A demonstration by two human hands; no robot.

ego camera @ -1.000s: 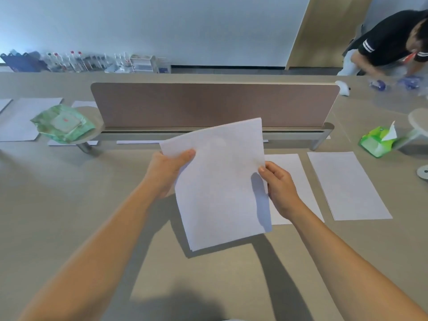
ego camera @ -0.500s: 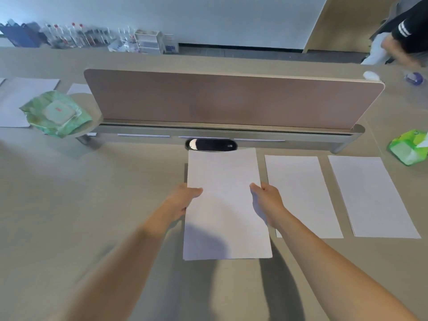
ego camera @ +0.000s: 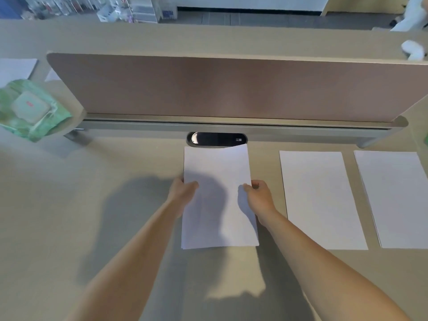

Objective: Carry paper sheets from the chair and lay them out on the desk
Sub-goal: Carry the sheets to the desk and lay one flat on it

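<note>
A white paper sheet point(ego camera: 217, 172) lies lengthwise on the grey desk point(ego camera: 69, 205), its far edge at the black cable slot. My left hand point(ego camera: 181, 191) pinches its left edge with the thumb on top. My right hand point(ego camera: 259, 195) pinches its right edge the same way. To the right lie two more white sheets side by side: one point(ego camera: 319, 200) close by and one point(ego camera: 396, 198) near the frame's right edge. The chair is out of view.
A brown divider panel point(ego camera: 231, 89) stands across the desk behind the sheets, on a grey rail. A black cable slot point(ego camera: 216, 139) sits under it. A green wet-wipes pack point(ego camera: 30, 110) lies at far left. More paper point(ego camera: 16, 68) lies beyond it.
The sheet was held up tilted in the air, then lowered flat onto the desk and slid forward to the cable slot. Both hands kept their hold on its edges.
</note>
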